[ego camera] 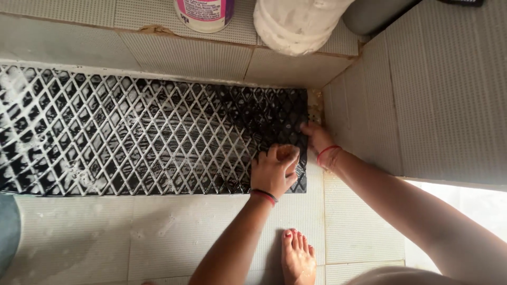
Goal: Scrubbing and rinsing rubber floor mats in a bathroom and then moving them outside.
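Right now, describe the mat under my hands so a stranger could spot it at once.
On the pale tiled floor, it lies along the base of the back step. It is the long black mat with a raised diamond lattice, wet and soapy, both hands on its right end; nothing else there is dark or patterned.

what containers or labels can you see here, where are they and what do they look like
Labelled container: top edge, left of centre, on the tiled ledge behind the black mat; round, white with a pink and purple label.
White plastic container: top edge, right of the labelled one; round, ribbed, no label showing.
Dark grey object: top right, against the wall; only partly in view, no label visible.
No signs or screens.
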